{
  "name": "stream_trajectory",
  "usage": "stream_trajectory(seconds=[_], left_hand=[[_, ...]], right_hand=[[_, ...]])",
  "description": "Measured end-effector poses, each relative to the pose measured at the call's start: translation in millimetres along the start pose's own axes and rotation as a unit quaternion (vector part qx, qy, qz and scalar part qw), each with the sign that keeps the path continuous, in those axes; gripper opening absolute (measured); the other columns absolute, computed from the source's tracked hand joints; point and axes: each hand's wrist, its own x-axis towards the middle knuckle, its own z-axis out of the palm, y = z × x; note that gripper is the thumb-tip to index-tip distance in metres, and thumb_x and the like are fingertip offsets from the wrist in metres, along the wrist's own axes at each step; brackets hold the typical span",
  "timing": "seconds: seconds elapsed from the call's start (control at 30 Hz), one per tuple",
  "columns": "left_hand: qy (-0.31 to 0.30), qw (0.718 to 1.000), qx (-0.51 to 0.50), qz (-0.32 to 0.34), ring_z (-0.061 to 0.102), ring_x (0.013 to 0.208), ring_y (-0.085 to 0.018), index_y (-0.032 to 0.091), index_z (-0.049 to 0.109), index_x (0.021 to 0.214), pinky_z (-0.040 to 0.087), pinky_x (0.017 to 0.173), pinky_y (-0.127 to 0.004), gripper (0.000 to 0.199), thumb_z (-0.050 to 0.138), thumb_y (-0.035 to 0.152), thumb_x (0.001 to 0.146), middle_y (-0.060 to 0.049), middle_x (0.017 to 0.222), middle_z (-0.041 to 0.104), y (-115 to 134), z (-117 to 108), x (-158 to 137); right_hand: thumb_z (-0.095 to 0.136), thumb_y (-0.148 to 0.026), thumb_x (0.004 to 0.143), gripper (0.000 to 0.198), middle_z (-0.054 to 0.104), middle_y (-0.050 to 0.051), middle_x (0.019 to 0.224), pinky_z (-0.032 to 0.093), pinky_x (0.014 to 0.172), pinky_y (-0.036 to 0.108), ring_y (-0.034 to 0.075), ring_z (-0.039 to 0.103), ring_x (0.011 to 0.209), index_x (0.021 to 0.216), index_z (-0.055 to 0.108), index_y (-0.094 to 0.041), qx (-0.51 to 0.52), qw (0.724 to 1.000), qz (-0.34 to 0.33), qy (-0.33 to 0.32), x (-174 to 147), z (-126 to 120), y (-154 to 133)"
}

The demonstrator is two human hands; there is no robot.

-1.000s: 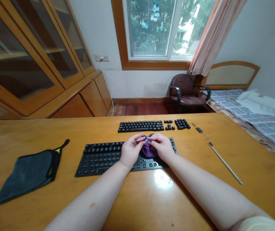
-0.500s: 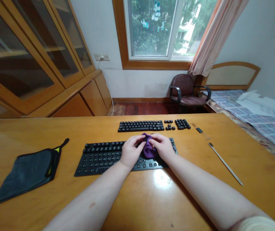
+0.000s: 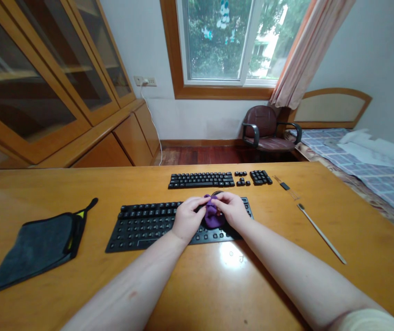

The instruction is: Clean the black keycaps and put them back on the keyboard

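Between our fingertips, the purple cloth [image 3: 214,221] has been rebunched since the earlier frame, its folds lying differently, while both hands have hardly shifted. Our left hand [image 3: 189,219] and right hand [image 3: 234,211] are close together, each pinching the cloth between thumb and fingers, with its loose end hanging down over the right part of the partly stripped keyboard [image 3: 148,230]. We cannot tell whether anything small is wrapped inside.

To handle it well, we would judge that a light pinch on both sides suits best: one hand steadying, the other working the fabric in short rubs, turning to a fresh fold now and then. Keeping the loose end gathered up should stop it snagging on the bare switches. Behind the keyboard lie the removed keycaps [image 3: 201,180] in rows; the brush [image 3: 322,235] lies to the right.
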Motion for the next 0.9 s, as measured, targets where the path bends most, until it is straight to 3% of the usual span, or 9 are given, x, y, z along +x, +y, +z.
stream_trajectory(seconds=[0.13,0.43,0.53,0.7,0.8,0.9], left_hand=[[-0.015,1.0,0.005,0.016,0.066,0.084,-0.016,0.024,0.07,0.095,0.053,0.083,-0.031,0.026,0.059,0.012,0.075,-0.003,0.092,0.071,0.4,-1.1,-0.4],[0.003,0.999,0.004,-0.037,0.064,0.09,-0.018,0.022,0.069,0.095,0.052,0.087,-0.035,0.023,0.06,0.016,0.075,-0.004,0.095,0.07,-2.6,3.0,0.6],[0.017,0.998,-0.03,-0.059,0.063,0.091,-0.018,0.021,0.067,0.099,0.052,0.087,-0.035,0.023,0.06,0.021,0.077,-0.005,0.098,0.068,-4.1,3.3,2.6],[0.044,0.994,-0.059,-0.08,0.06,0.098,-0.018,0.019,0.064,0.102,0.048,0.09,-0.034,0.024,0.057,0.026,0.081,-0.007,0.104,0.064,-6.7,2.5,5.5],[0.029,0.996,-0.043,-0.066,0.059,0.101,-0.018,0.021,0.063,0.106,0.046,0.093,-0.035,0.025,0.053,0.026,0.084,-0.006,0.108,0.063,-5.1,0.1,6.6],[-0.008,0.998,-0.038,-0.053,0.058,0.103,-0.019,0.022,0.061,0.111,0.044,0.095,-0.036,0.028,0.049,0.026,0.086,-0.006,0.111,0.063,-3.0,-1.9,5.7]], right_hand=[[0.078,-0.033,0.054,0.028,0.062,-0.002,0.059,0.04,0.043,0.021,0.009,0.051,0.045,0.067,0.059,-0.016,-0.006,1.0,0.01,0.006,-2.5,3.1,-2.9],[0.07,-0.04,0.064,0.028,0.056,-0.005,0.053,0.04,0.041,0.022,0.009,0.047,0.04,0.071,0.055,-0.018,0.044,0.998,0.012,0.038,-0.8,7.2,3.2],[0.068,-0.037,0.068,0.023,0.056,-0.004,0.059,0.044,0.049,0.024,0.01,0.05,0.048,0.073,0.056,-0.019,0.027,0.997,-0.028,0.066,-1.4,6.0,3.7],[0.063,-0.028,0.072,0.011,0.06,0.002,0.084,0.047,0.079,0.032,0.017,0.058,0.083,0.071,0.056,-0.019,-0.028,0.985,-0.145,0.087,-2.5,1.0,-1.7],[0.055,-0.02,0.074,0.002,0.058,0.001,0.079,0.048,0.075,0.032,0.016,0.058,0.078,0.073,0.055,-0.02,-0.042,0.982,-0.169,0.073,-2.2,-1.0,-2.8],[0.048,-0.014,0.076,0.014,0.06,0.001,0.077,0.046,0.077,0.032,0.016,0.058,0.077,0.069,0.059,-0.02,-0.13,0.966,-0.219,0.052,-3.2,-3.3,-4.1]])
